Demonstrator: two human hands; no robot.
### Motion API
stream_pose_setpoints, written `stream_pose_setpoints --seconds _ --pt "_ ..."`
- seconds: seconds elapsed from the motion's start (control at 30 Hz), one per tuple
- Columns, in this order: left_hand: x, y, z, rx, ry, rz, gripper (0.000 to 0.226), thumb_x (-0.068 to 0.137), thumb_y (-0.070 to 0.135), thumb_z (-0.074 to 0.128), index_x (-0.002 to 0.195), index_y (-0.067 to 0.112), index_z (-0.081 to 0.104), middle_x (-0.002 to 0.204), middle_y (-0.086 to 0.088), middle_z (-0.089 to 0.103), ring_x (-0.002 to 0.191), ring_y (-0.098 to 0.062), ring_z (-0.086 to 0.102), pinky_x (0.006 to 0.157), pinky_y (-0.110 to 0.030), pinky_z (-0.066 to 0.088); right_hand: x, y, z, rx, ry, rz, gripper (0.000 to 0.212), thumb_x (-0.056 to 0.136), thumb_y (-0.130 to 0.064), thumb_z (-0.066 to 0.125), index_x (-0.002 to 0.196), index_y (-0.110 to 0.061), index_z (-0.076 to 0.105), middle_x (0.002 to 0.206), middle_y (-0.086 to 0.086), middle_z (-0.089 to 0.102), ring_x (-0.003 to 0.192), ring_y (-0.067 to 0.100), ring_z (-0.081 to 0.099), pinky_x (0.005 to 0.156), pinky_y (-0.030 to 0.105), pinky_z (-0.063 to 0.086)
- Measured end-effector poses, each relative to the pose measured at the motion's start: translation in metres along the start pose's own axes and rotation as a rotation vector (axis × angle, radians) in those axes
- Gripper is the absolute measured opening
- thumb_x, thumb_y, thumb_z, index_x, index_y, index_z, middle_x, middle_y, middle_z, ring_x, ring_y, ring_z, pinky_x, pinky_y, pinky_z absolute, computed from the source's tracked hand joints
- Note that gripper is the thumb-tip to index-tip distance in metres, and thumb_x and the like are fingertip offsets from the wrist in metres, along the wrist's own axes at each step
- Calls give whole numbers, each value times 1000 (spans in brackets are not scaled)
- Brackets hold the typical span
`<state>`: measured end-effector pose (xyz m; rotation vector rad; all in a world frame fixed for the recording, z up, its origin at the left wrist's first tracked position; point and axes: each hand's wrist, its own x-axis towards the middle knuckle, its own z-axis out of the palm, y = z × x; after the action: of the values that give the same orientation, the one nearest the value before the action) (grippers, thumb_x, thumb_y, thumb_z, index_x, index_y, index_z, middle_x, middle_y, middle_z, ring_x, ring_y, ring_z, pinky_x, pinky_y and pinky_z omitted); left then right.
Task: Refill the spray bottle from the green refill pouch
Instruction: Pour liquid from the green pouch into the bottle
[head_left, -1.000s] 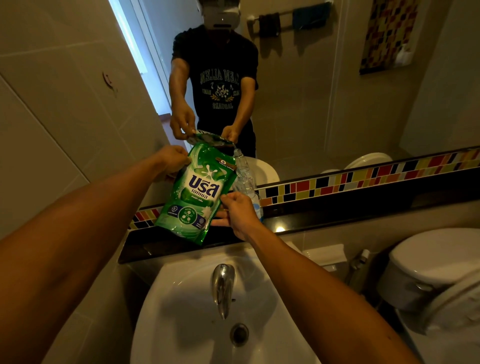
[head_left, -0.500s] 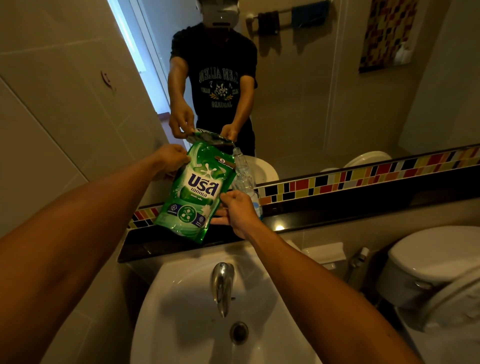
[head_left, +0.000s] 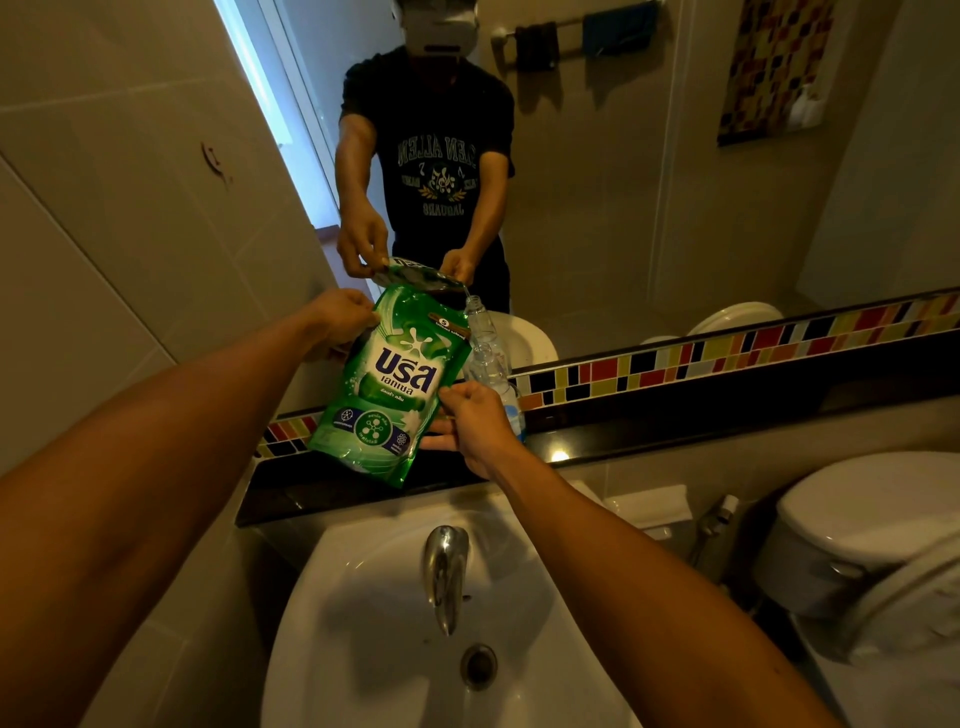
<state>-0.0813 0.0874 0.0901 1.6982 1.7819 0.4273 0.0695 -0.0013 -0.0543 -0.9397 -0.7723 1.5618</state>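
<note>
The green refill pouch (head_left: 387, 387) is held tilted above the dark ledge, its upper right corner at the mouth of the clear spray bottle (head_left: 491, 364). The bottle stands on the ledge against the mirror with no spray head on it. My left hand (head_left: 340, 317) grips the pouch's upper left edge. My right hand (head_left: 475, 423) pinches the pouch's lower right edge, in front of the bottle's lower part. The mirror shows both hands and the pouch's corner over the bottle's neck.
A white sink (head_left: 374, 649) with a chrome tap (head_left: 444, 571) lies below the dark ledge (head_left: 675, 421). A toilet (head_left: 872, 530) stands at the right, with a bidet sprayer (head_left: 719, 514) beside it. A coloured tile strip (head_left: 727, 353) runs under the mirror.
The pouch and both hands stay almost where they were, at most a little higher in view. The bottle has not moved.
</note>
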Motion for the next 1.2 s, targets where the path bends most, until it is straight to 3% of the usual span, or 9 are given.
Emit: stream_pose_setpoints --seconds 0.27,0.4,1.07,1.2 --pt "0 2 -1 1 1 -2 18 104 22 47 88 18 51 86 -10 59 75 -21 56 61 -32 44 0 -1 1 8 -4 -2 16 108 -15 47 117 -2 51 93 15 75 70 23 77 52 33 62" --pt "1 1 -2 -3 -6 4 18 104 21 46 87 18 51 84 -9 58 74 -20 56 62 -32 45 2 -1 1 -3 -4 -1 20 108 -16 47 120 0 52 103 22 74 76 28 77 57 37 64" --pt "4 0 -2 11 -8 -1 13 104 22 47 94 16 53 87 -10 58 75 -21 56 62 -33 46 -1 -2 0 29 -15 -2 8 108 -14 48 107 -7 51 94 16 74 70 24 77 53 34 62" --pt "4 0 -3 10 -9 1 15 104 23 47 91 17 53 83 -9 57 72 -20 55 62 -32 46 0 -1 1 23 -12 -6 10 108 -14 48 111 -5 51 100 20 73 72 25 77 53 34 62"
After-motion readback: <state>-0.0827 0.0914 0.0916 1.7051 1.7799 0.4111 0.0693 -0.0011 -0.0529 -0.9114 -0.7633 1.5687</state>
